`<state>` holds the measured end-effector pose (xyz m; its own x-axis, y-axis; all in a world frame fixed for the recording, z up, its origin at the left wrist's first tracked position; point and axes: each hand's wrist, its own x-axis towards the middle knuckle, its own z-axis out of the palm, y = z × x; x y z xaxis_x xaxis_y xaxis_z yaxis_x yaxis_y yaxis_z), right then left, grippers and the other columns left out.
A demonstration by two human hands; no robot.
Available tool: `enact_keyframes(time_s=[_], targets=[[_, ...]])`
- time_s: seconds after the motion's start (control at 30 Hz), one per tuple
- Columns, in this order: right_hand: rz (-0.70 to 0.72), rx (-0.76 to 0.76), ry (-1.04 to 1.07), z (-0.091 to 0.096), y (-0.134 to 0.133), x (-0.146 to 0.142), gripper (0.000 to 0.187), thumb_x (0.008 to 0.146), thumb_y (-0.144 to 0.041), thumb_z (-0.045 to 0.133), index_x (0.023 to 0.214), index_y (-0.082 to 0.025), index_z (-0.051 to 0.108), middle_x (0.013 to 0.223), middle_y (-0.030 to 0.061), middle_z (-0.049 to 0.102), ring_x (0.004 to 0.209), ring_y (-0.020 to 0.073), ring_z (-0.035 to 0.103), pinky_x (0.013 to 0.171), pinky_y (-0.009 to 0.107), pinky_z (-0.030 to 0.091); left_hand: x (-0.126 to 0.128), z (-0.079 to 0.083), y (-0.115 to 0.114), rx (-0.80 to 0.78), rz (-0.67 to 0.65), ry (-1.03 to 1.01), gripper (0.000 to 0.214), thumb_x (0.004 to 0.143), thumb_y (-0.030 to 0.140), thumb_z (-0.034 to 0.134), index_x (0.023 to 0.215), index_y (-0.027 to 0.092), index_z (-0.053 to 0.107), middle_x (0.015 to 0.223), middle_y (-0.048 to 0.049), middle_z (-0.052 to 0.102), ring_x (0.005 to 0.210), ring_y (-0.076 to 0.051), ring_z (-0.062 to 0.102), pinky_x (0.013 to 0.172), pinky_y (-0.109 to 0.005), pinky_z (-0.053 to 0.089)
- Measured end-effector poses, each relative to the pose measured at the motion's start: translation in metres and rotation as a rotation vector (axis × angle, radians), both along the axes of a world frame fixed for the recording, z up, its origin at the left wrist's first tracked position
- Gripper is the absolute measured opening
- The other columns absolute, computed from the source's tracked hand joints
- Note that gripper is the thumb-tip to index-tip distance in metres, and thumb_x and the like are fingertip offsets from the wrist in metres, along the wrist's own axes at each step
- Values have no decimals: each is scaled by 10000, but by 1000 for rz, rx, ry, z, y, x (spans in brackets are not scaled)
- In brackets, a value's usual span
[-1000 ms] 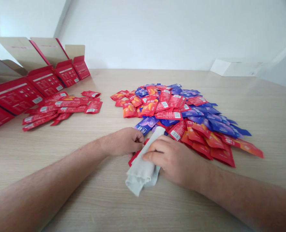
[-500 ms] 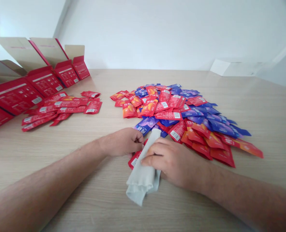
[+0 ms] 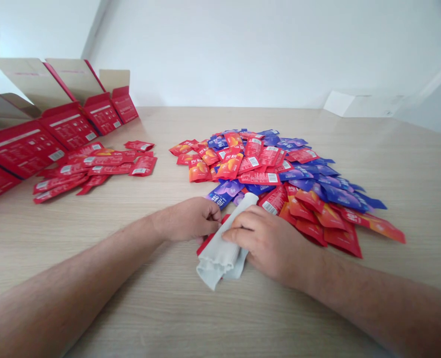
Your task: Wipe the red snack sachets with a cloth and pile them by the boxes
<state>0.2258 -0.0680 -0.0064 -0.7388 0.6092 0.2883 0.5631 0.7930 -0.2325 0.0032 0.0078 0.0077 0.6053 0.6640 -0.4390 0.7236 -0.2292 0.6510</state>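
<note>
My right hand (image 3: 270,243) is closed on a folded white cloth (image 3: 222,251), its fingers bent over the upper face. The cloth lies slantwise across a red sachet (image 3: 202,246), hiding most of it. My left hand (image 3: 188,219) is closed at the sachet's left edge, thumb and finger pinching it against the table. Just beyond both hands, a purple sachet (image 3: 225,193) rests at the near side of a large pile of red and purple sachets (image 3: 259,161). The far end of the cloth reaches this pile.
Open red cartons (image 3: 69,124) stand in a row at the left, flaps raised. Red sachets (image 3: 104,159) lie in a smaller heap beside them. A white box-like object (image 3: 362,104) sits against the wall at the back right of the wooden table (image 3: 160,308).
My right hand and the cloth have shifted slightly away from me and to the right, over the red sachet. My left hand has stayed in place.
</note>
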Motion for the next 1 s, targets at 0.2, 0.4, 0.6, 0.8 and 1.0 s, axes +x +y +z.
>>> enact_keyframes(time_s=[0.2, 0.4, 0.6, 0.8, 1.0], targets=[[63, 21, -42, 1, -1, -1, 249, 1024, -208, 571, 1232, -203, 706, 1106, 80, 695, 1050, 259, 582, 913, 418, 523, 0, 0, 2, 22, -23, 11, 116, 794, 304, 552, 811, 225, 635, 621, 49, 611, 558, -129, 577, 482, -215, 377], [-42, 22, -46, 0, -6, -2, 319, 1034, -193, 544, 1334, -225, 647, 1128, 79, 678, 1043, 252, 592, 910, 409, 539, 0, -1, -2, 11, -11, 14, 122, 796, 315, 557, 823, 231, 640, 656, 50, 632, 590, -136, 608, 505, -215, 399], [18, 16, -80, 5, -11, -5, 217, 1030, -215, 572, 1197, -210, 711, 1105, 84, 682, 1074, 253, 585, 914, 404, 540, 0, -2, 0, 20, -11, 13, 123, 791, 323, 555, 811, 227, 628, 617, 53, 604, 562, -129, 583, 484, -212, 377], [68, 25, -89, 4, -9, -5, 237, 1046, -229, 541, 1226, -202, 694, 1104, 85, 681, 1067, 255, 578, 911, 412, 530, -1, -2, 2, 19, -36, 3, 119, 801, 316, 546, 810, 229, 627, 624, 59, 607, 554, -124, 589, 480, -206, 392], [29, 3, -64, 5, -8, -3, 228, 1043, -218, 551, 1210, -204, 705, 1112, 81, 680, 1092, 249, 573, 944, 408, 521, -1, -1, 2, 21, -35, 7, 112, 799, 301, 539, 813, 226, 621, 615, 63, 599, 542, -121, 584, 472, -206, 390]])
